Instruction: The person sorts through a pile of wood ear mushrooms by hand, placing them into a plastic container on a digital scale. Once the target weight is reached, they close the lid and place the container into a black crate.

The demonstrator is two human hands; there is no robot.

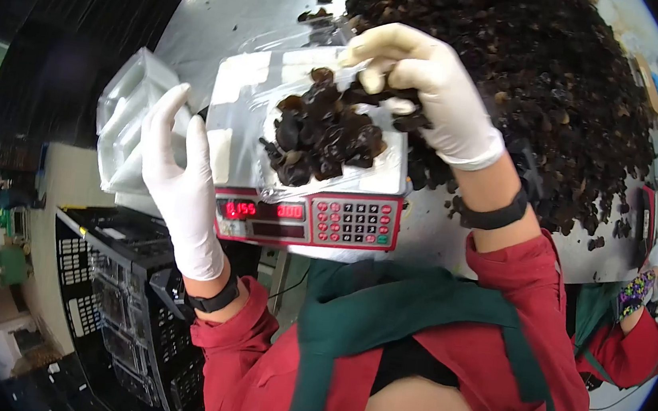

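Glossy dark pieces that look like wood ear mushrooms (324, 137) lie in a heap on a clear plastic tray (268, 171) with film around it. The tray rests on a red and white digital scale (385, 247), whose red display starts near 0.155. My gloved right hand (437, 88) is above the scale's right side, its fingers curled round a few more dark mushroom pieces. To the left of the scale my gloved left hand (180, 174) is raised with thumb and forefinger apart, holding nothing. It is beside a stack of clear plastic trays (126, 116).
A large pile of the same dark mushrooms (565, 94) covers the right of the metal table (222, 2). Black crates (134, 305) stand below left. A co-worker's red sleeve (630, 350) and patterned glove (637, 290) show at the far right.
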